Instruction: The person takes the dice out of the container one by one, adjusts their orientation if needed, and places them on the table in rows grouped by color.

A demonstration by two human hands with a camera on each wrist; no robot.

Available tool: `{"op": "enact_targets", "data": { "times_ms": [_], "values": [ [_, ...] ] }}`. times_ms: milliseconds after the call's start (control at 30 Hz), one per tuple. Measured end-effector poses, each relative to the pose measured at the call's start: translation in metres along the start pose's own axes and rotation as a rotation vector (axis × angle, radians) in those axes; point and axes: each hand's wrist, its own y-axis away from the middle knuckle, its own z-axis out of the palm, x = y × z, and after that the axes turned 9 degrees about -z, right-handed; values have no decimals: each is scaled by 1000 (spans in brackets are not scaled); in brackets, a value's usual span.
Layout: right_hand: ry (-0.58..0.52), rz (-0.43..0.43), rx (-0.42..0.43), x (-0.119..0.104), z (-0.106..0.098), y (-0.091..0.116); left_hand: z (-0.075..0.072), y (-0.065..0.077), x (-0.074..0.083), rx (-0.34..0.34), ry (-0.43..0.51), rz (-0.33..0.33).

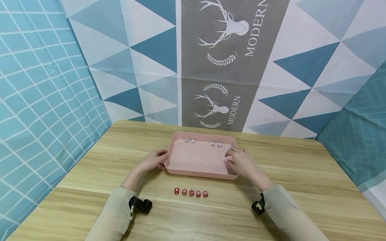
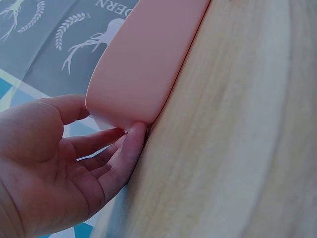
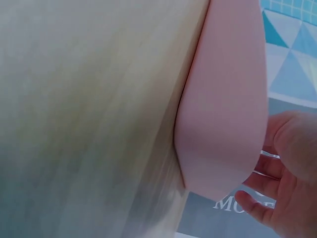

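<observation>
A shallow pink tray (image 1: 197, 159) lies on the wooden table. My left hand (image 1: 154, 160) grips its left end, thumb at the rim and fingers against the outside wall. The left wrist view shows those fingers (image 2: 131, 144) low at the tray's corner, close to the tabletop. Over the right end reaches my right hand (image 1: 241, 162), its fingertips inside the tray. A white die (image 1: 230, 147) sits right beside them. Seen from the right wrist, the tray wall (image 3: 223, 109) hides part of this hand. More white dice (image 1: 219, 145) stand along the back of the tray.
Several red dice (image 1: 191, 192) form a row on the table in front of the tray. Behind the table (image 1: 120, 140) hangs a patterned cloth (image 1: 211, 73), with a blue grid cloth (image 1: 45, 83) at the left. Each wrist wears a black strapped camera (image 1: 144, 205).
</observation>
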Motion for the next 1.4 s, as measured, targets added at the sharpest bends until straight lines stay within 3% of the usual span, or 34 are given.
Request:
{"op": "enact_targets", "data": {
  "times_ms": [433, 700, 867, 1167, 1400],
  "values": [
    [-15, 68, -70, 17, 10, -10, 1, -2, -2, -4, 6, 0],
    [-25, 59, -40, 25, 17, -14, 0, -2, -3, -4, 2, 5],
    [-18, 72, -87, 27, 19, -19, -1, -2, -2, -4, -6, 3],
    [45, 58, -243, 27, 18, -23, -1, 1, -1, -20, 6, 12],
    [65, 52, -242, 27, 20, -24, -1, 0, -2, -13, 7, 14]
  ]
}}
